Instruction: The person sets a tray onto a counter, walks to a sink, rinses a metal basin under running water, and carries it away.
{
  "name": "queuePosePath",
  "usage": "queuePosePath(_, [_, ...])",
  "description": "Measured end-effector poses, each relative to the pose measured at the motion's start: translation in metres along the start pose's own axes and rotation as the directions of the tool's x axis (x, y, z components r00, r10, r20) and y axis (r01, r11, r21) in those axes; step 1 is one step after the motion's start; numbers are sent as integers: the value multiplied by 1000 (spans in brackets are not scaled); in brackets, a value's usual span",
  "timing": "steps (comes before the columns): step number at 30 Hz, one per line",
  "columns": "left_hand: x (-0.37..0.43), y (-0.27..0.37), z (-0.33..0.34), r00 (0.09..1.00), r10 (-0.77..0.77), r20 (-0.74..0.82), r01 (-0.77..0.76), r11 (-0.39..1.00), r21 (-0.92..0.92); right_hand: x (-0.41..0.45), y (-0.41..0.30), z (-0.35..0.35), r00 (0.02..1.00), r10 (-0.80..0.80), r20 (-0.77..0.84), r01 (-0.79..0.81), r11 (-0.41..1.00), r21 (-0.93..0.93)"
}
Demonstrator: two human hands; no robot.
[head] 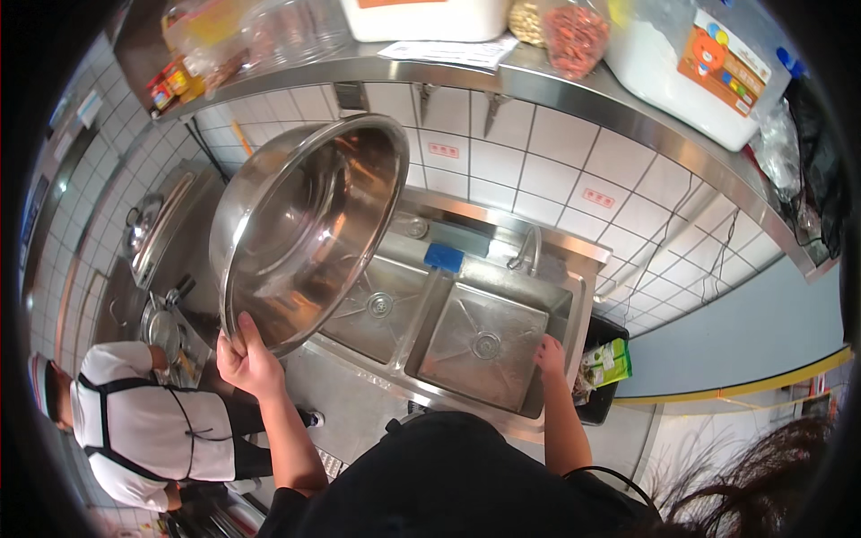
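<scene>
A large metal bowl point(303, 228) is tilted on its side above the left part of a double stainless steel sink point(397, 373). Its rim is gripped by my left hand point(249, 356), the thumb on the near edge. My right hand point(550, 355) is over the right side of the right basin point(498, 323), fingers slightly curled, with nothing seen in it. A metal faucet point(531, 250) stands behind that basin. A blue sponge or cloth point(443, 257) lies on the divider's back end between the basins.
A steel shelf point(538, 87) overhead holds white tubs point(672, 81) and bagged dried food point(576, 37). At the left, a co-worker point(161, 430) in a white shirt stands by a counter with pans. A black bin point(595, 410) with a green packet point(613, 362) stands right of the sink.
</scene>
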State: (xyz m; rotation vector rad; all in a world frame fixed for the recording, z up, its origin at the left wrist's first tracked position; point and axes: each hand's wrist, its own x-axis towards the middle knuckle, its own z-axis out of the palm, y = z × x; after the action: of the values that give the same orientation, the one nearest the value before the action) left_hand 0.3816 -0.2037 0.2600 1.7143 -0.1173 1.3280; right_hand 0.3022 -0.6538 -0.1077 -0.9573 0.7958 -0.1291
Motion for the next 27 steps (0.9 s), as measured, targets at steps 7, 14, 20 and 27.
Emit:
queuePosePath(7, [12,21,-3,994,55,-99,-58,998,-22,-19,-18,0,998,-30,-62,26,997,-72])
queuePosePath(14, [3,21,-6,992,-45,-117,42,999,-25,-19,10,-11,995,75,-63,-91,946,-310])
queuePosePath(20, [-32,-12,-28,875,-482,51,484,868,-110,-5,56,-26,940,-166,297,340,465,-817])
queuePosePath(27, [-100,-50,-69,521,-852,50,841,502,-203,-37,70,26,897,146,417,151,786,-600])
